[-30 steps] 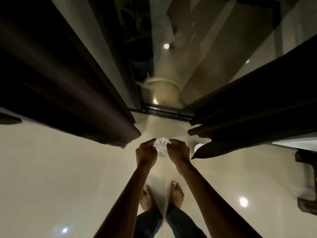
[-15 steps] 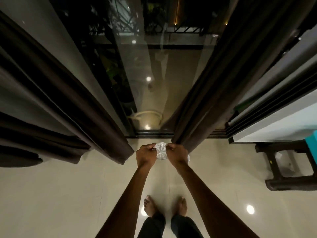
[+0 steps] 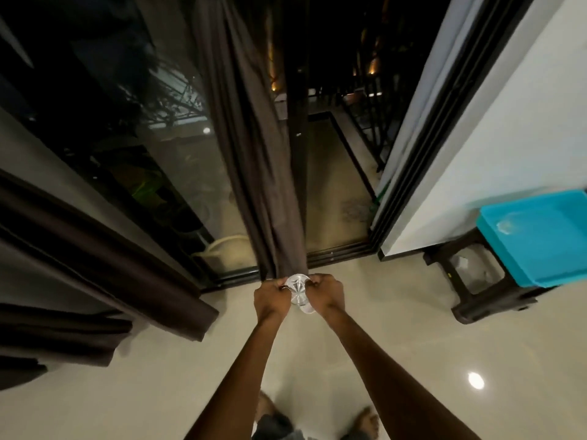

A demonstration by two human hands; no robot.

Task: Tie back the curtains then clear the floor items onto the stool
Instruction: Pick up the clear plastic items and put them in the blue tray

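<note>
Floor (image 3: 127, 392): pale glossy tile, spreading below the gathered curtain.
Left curtain (image 3: 95, 249): dark brown, loose, left of the gathered curtain.
Gathered curtain (image 3: 263, 185): dark brown, bunched narrow.
Stool (image 3: 495, 304): dark, well right of the gathered curtain.
Tray (image 3: 546, 246): turquoise, on the stool; a faint clear shape inside, unidentifiable.
Hands: left hand (image 3: 271, 300) and right hand (image 3: 327, 295) close together at the gathered curtain's lower end, both pinching a clear faceted object (image 3: 298, 285).
</note>
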